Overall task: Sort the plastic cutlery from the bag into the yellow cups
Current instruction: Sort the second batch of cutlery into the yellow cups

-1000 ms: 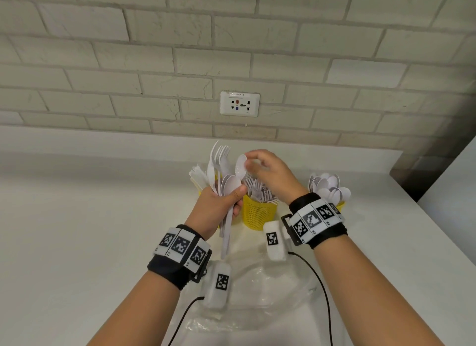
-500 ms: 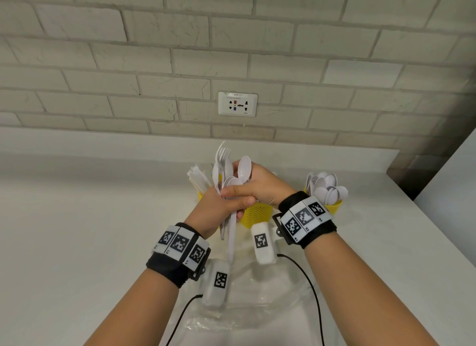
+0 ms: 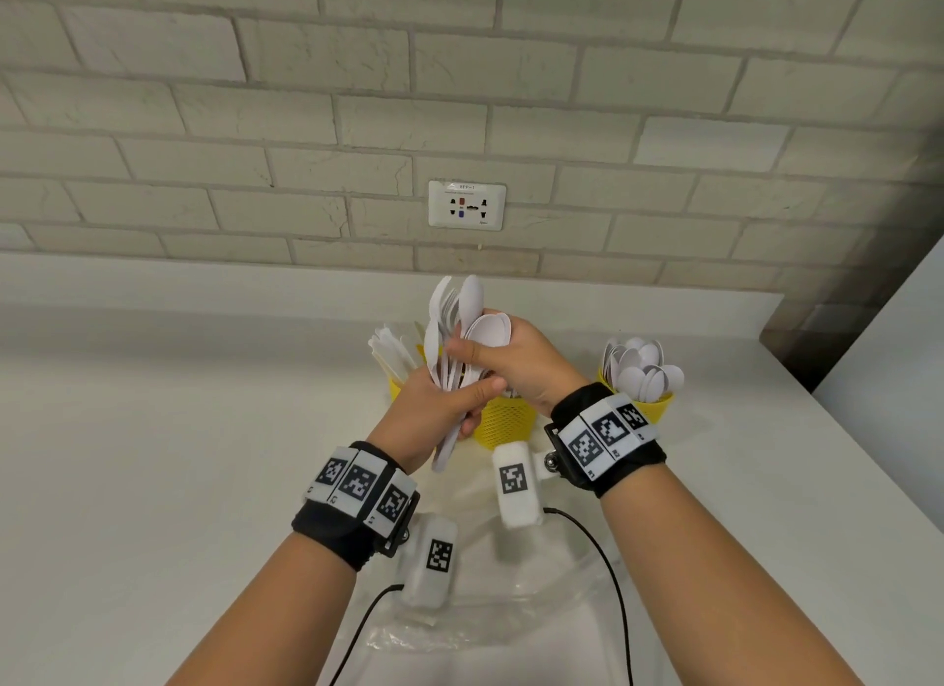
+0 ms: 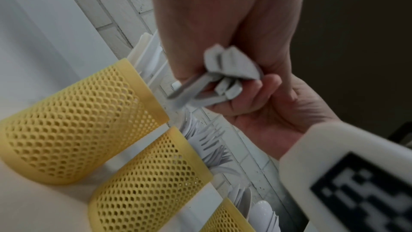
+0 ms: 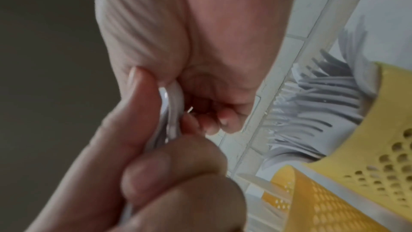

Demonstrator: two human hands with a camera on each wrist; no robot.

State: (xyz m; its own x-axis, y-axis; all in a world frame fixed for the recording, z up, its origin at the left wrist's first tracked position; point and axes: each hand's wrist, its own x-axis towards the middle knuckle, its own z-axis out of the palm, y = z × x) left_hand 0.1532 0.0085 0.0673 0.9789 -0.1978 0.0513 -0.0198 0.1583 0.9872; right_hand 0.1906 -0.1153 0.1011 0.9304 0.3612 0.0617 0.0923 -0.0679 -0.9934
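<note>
Hands (image 3: 475,379) now joined on cutlery (image 3: 454,338)

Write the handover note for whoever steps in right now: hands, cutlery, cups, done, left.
Left hand: grips a mixed bundle of white cutlery by the handles.
Right hand: pinches spoons at the top of that bundle.
Cups: left cup holds knives, middle cup forks, right cup spoons.
Bag: on the counter in front of the cups, looks empty.
Done: most cutlery sorted.
Left: sort the held bundle into the cups.
</note>
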